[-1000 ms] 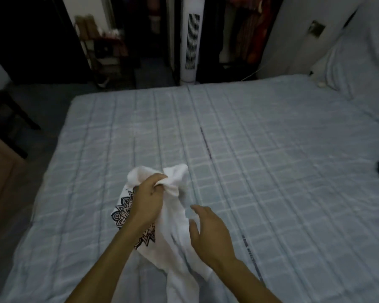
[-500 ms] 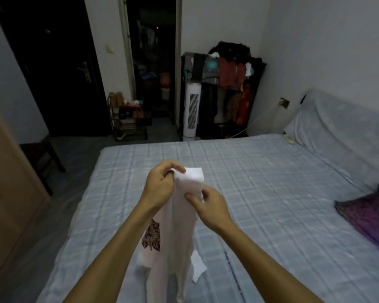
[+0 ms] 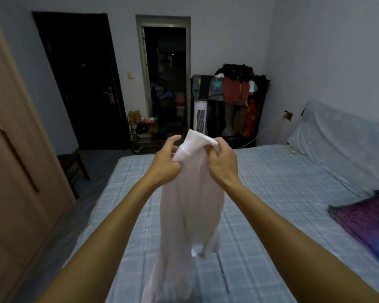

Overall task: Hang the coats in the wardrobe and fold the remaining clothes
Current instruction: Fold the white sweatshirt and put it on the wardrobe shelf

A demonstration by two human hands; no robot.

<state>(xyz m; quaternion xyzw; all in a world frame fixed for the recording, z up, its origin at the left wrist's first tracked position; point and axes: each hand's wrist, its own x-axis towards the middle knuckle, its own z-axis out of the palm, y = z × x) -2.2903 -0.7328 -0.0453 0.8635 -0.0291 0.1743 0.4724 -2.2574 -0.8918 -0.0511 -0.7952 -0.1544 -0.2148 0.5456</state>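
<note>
Since half a second ago we have raised our arms higher, and the white garment (image 3: 190,206) has turned so its printed motif no longer shows. Our left hand (image 3: 165,164) has slid from the top fold to the left edge. It grips the fabric there with its lower fingers curled in, and the thumb and forefinger reach up loosely beside the cloth. Our right hand (image 3: 224,164) is clenched on the top fold, bunching it between thumb and fingers. The garment hangs between our forearms above the bed (image 3: 278,193). Its lower end is blurred at the bottom of the view, and we cannot tell whether it touches the checked sheet. A purple cloth (image 3: 365,217) lies on the bed well to our right. The wooden wardrobe (image 3: 15,154) stands on our left. Across the room a loaded clothes rack (image 3: 235,92) stands just beside a white tower fan (image 3: 200,117).
</note>
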